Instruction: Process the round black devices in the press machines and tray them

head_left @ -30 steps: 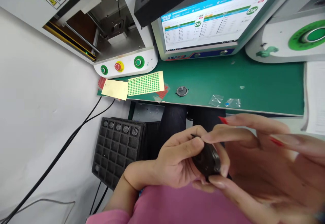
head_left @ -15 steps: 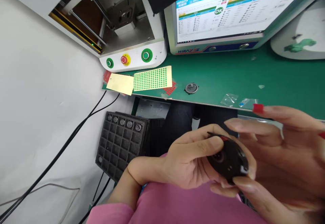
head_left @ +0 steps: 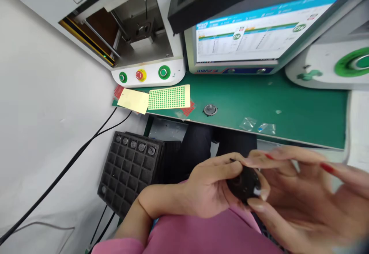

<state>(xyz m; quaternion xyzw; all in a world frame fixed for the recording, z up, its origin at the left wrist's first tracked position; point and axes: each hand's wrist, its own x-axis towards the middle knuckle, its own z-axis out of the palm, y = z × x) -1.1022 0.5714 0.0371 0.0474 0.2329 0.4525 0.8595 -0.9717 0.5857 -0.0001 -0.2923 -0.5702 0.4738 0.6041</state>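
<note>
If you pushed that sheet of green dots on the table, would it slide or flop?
The sheet of green dots looks thin and flat, so it would probably slide easily on the smooth green table. Lifted by one corner, it would likely bend and feel very light.

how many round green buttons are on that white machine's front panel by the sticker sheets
2: a small green button at the panel's left end and a larger one at its right, with the red stop button between them.

Green bench mat (head_left: 288,100) — green-dotted sticker sheet (head_left: 169,97) — black round part (head_left: 243,183).
</note>
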